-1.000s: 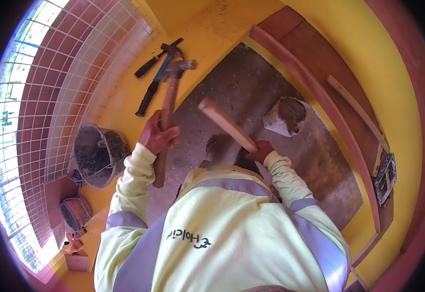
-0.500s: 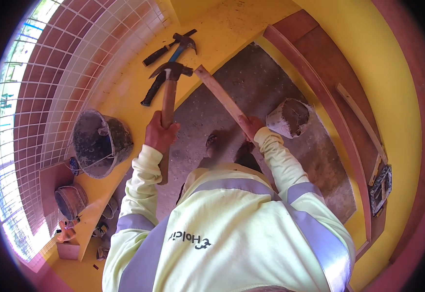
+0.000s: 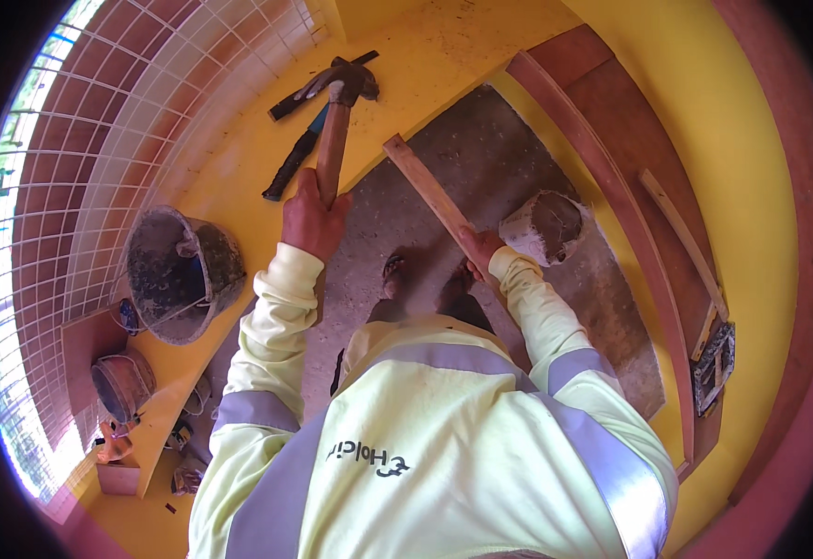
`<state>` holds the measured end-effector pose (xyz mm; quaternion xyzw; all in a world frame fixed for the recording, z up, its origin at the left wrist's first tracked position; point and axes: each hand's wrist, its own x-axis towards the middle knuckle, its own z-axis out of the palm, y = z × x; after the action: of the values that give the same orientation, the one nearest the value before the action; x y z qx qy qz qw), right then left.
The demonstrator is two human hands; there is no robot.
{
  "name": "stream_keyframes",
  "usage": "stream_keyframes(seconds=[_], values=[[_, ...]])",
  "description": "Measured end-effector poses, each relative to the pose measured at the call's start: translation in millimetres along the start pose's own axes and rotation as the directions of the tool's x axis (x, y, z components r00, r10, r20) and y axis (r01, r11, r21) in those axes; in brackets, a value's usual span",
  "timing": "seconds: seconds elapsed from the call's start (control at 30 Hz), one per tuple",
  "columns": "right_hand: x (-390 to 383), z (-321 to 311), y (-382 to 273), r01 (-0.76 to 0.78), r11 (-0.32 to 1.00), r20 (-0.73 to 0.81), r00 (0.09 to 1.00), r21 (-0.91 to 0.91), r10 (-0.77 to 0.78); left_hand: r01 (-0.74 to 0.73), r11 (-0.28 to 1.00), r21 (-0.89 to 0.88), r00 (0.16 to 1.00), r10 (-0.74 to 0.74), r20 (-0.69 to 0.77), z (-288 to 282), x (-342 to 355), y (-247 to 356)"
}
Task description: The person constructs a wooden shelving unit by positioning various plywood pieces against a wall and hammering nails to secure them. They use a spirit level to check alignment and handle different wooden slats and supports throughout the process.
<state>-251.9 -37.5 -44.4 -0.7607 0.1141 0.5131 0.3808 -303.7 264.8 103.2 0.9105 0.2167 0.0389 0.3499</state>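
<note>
My left hand point(image 3: 315, 216) is closed around the wooden handle of a claw hammer point(image 3: 334, 140), which points away from me with its head up over the yellow ledge. In my right hand point(image 3: 481, 247) is a narrow wooden strip point(image 3: 425, 184), its far end slanting left toward the ledge's edge. Beneath the raised hammer head, a second hammer point(image 3: 292, 163) with a blue and black handle lies on the ledge. A dark-handled tool point(image 3: 287, 106) rests beside it. The held hammer's head covers the heads of both.
A large dirty bucket point(image 3: 229, 265) and a smaller bucket point(image 3: 123, 384) stand on the ledge point(image 3: 425, 56) by the white wire grid point(image 3: 99, 158). A whitish bucket point(image 3: 529, 231) sits on the concrete floor point(image 3: 481, 130). At right, a brown board point(image 3: 649, 140) holds a float-like tool point(image 3: 714, 370).
The wooden-handled hammer has moved farther away and slightly right, now covering the heads of the tools lying on the ledge. The wooden strip has shifted slightly right.
</note>
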Motion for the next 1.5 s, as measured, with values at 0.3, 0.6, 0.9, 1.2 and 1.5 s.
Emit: stream_keyframes(seconds=[0.3,0.6,0.9,1.2,1.5], values=[[-13,0,-8,-0.059,0.998,-0.017,0.998,-0.032,0.059,-0.059,0.991,0.122,0.967,0.027,0.252,5,7,-9],[0,-10,-9,-0.032,0.998,-0.014,0.999,-0.056,0.031,-0.022,0.974,0.226,0.962,-0.041,0.270,28,11,-34],[-41,-61,104,0.378,0.909,0.035,0.920,0.177,-0.390,0.150,0.943,-0.298,0.986,-0.122,0.112,-45,-54,-36],[-87,-45,57,0.087,0.787,0.436,0.792,0.610,-0.426,-0.399,0.865,0.302,0.903,0.314,0.295,-71,-46,20],[-98,-27,58,0.050,0.720,0.525,0.650,0.692,-0.550,-0.798,0.502,0.334,0.557,0.402,0.726,-58,14,90]])
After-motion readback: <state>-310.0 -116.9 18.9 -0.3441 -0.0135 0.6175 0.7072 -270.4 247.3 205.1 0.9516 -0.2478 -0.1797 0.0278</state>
